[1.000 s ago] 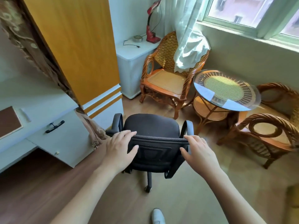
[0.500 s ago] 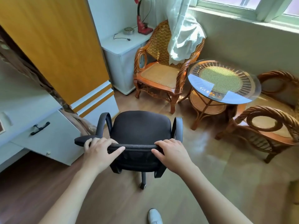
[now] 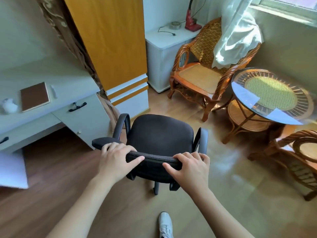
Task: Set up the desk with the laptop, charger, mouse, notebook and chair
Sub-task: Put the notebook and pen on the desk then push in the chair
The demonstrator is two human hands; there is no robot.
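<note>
We curl the fingers of our left hand (image 3: 115, 156) and right hand (image 3: 190, 164) over the chair (image 3: 159, 133) back, with the desk (image 3: 51, 78) opening to our left.

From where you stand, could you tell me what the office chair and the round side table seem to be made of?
Office chair: black woven fabric on seat and backrest, matte; armrests look like plastic. Round side table: clear glass top, judging by reflections, over a cane-weave centre and glossy rattan-like frame.
</note>
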